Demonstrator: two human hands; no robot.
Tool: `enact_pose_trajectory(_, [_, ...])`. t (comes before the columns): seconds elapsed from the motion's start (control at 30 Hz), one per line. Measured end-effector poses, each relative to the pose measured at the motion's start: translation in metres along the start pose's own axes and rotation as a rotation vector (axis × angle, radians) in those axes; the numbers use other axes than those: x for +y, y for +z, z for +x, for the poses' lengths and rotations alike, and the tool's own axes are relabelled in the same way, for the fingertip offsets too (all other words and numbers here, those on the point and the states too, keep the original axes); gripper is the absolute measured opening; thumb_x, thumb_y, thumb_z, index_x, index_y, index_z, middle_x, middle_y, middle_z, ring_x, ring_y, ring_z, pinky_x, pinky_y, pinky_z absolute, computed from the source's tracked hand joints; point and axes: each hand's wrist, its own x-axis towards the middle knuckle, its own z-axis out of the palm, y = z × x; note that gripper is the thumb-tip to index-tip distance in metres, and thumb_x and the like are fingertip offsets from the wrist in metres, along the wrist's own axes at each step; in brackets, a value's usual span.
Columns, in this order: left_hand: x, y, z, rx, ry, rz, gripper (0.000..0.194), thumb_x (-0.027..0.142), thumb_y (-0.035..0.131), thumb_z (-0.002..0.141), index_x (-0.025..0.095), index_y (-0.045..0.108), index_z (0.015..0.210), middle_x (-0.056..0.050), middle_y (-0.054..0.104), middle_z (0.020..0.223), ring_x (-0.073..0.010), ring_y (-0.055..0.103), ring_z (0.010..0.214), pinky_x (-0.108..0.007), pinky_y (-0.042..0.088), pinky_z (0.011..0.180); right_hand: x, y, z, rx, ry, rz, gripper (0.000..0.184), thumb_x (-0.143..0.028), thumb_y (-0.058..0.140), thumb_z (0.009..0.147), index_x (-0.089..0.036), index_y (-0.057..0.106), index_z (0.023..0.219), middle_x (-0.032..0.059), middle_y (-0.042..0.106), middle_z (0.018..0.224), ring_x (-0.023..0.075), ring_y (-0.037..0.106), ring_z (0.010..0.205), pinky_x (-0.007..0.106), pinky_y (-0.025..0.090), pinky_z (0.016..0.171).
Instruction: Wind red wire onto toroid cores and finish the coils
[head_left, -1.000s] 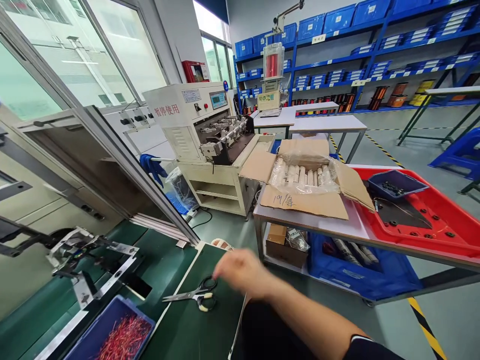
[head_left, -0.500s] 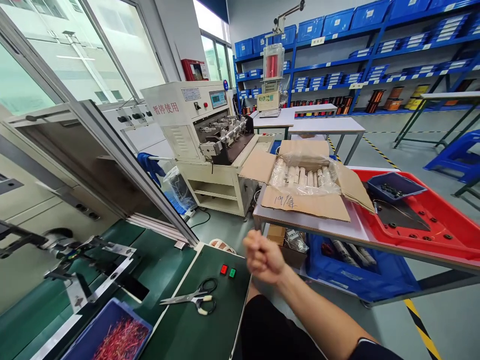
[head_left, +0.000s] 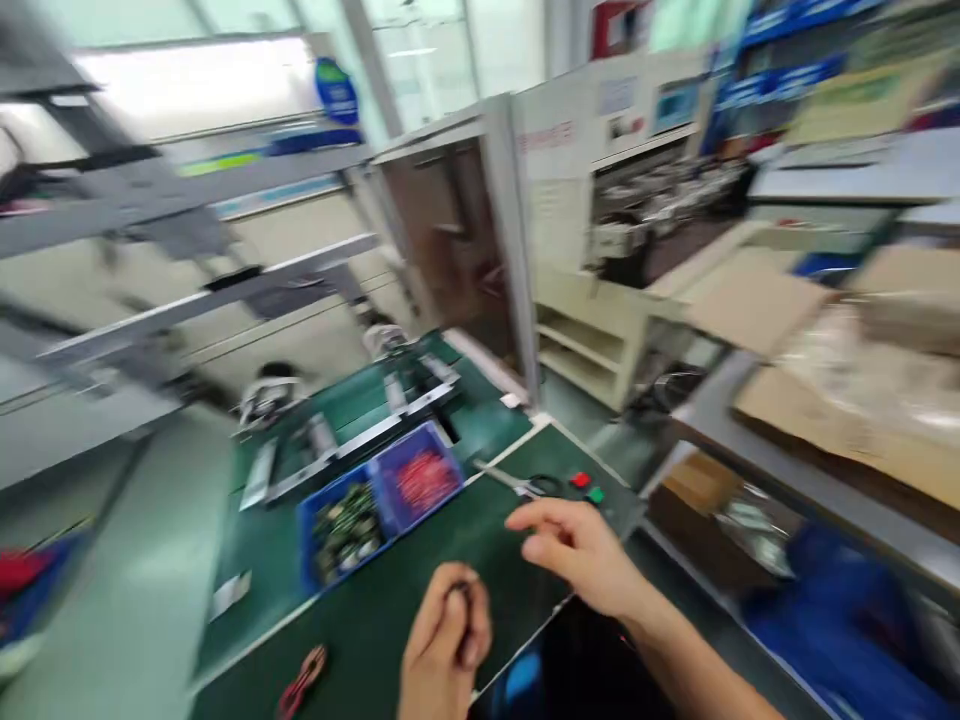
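Observation:
Low in the middle of the view, my left hand [head_left: 450, 635] is closed round a small dark part [head_left: 460, 590]; fingers hide most of it, and its kind cannot be made out. My right hand [head_left: 581, 555] hovers to its right, over the green bench top [head_left: 420, 590]. Its thumb and forefinger are apart, with nothing visible between them; the other fingers curl under. Just beyond this hand lie scissors [head_left: 504, 476], their handles partly covered. A red button [head_left: 580, 480] and a green button [head_left: 595, 495] are close by.
Blue bins hold green-and-dark parts [head_left: 346, 530] and red pieces [head_left: 426, 482]. A pink-and-black item [head_left: 301, 682] lies at the bench's front left. Behind are metal rails [head_left: 352, 440] and an upright frame post [head_left: 511, 240]. An open carton [head_left: 817, 420] stands right.
The view has swung left and blurred. My left hand has come into view holding the small dark part. My right hand has loosened from a fist and is now above the bench.

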Motion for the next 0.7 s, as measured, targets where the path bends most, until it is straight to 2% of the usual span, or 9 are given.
enact_pose_trajectory(0.1, [-0.004, -0.001, 0.006, -0.11, 0.004, -0.12, 0.053, 0.064, 0.08, 0.066, 0.018, 0.063, 0.084, 0.004, 0.051, 0.058, -0.0036, 0.029, 0.044, -0.021, 0.019, 0.045, 0.004, -0.002, 0.004, -0.035, 0.025, -0.142, 0.03, -0.035, 0.077, 0.077, -0.016, 0.074, 0.099, -0.0106, 0.031, 0.053, 0.0064, 0.024, 0.05, 0.022, 0.019, 0.048])
enact_pose_trajectory(0.23, [-0.014, -0.007, 0.003, -0.127, 0.05, -0.093, 0.05, 0.066, 0.069, 0.077, 0.018, 0.059, 0.086, 0.005, 0.049, 0.057, -0.0041, 0.028, 0.045, -0.021, 0.016, 0.046, 0.014, 0.019, 0.0, -0.1, 0.024, -0.39, 0.034, -0.04, 0.071, 0.078, -0.016, 0.074, 0.102, -0.0098, 0.031, 0.053, 0.0087, 0.028, 0.049, 0.023, 0.024, 0.048])
enact_pose_trajectory(0.37, [-0.02, -0.012, -0.003, -0.147, 0.083, -0.058, 0.049, 0.065, 0.067, 0.08, 0.019, 0.053, 0.081, 0.006, 0.049, 0.058, -0.0042, 0.029, 0.046, -0.021, 0.018, 0.046, 0.019, 0.038, -0.004, -0.181, 0.001, -0.422, 0.03, -0.046, 0.057, 0.091, -0.019, 0.067, 0.085, -0.0047, 0.049, 0.052, 0.0114, 0.041, 0.048, 0.025, 0.032, 0.05])
enact_pose_trajectory(0.47, [-0.018, -0.012, -0.003, -0.182, 0.078, -0.079, 0.048, 0.065, 0.065, 0.082, 0.019, 0.051, 0.078, 0.006, 0.046, 0.054, -0.0045, 0.027, 0.045, -0.021, 0.018, 0.045, 0.016, 0.039, -0.002, -0.222, -0.026, -0.415, 0.034, -0.045, 0.048, 0.097, -0.02, 0.059, 0.078, -0.0005, 0.06, 0.057, 0.0129, 0.048, 0.051, 0.026, 0.037, 0.053])
enact_pose_trajectory(0.6, [-0.017, -0.013, -0.003, -0.205, 0.083, -0.127, 0.046, 0.062, 0.066, 0.083, 0.018, 0.054, 0.084, 0.006, 0.047, 0.056, -0.0043, 0.026, 0.045, -0.021, 0.017, 0.045, 0.013, 0.033, -0.001, -0.132, -0.113, -0.492, 0.035, -0.044, 0.048, 0.096, -0.019, 0.06, 0.075, -0.0036, 0.047, 0.057, 0.0113, 0.04, 0.052, 0.023, 0.033, 0.049])
enact_pose_trajectory(0.7, [-0.02, -0.016, -0.004, -0.199, 0.132, -0.087, 0.042, 0.058, 0.069, 0.083, 0.019, 0.053, 0.089, 0.006, 0.049, 0.062, -0.004, 0.028, 0.047, -0.02, 0.018, 0.045, 0.013, 0.032, -0.005, -0.127, -0.097, -0.536, 0.035, -0.042, 0.049, 0.095, -0.018, 0.064, 0.074, -0.0052, 0.041, 0.055, 0.0106, 0.036, 0.05, 0.023, 0.032, 0.048])
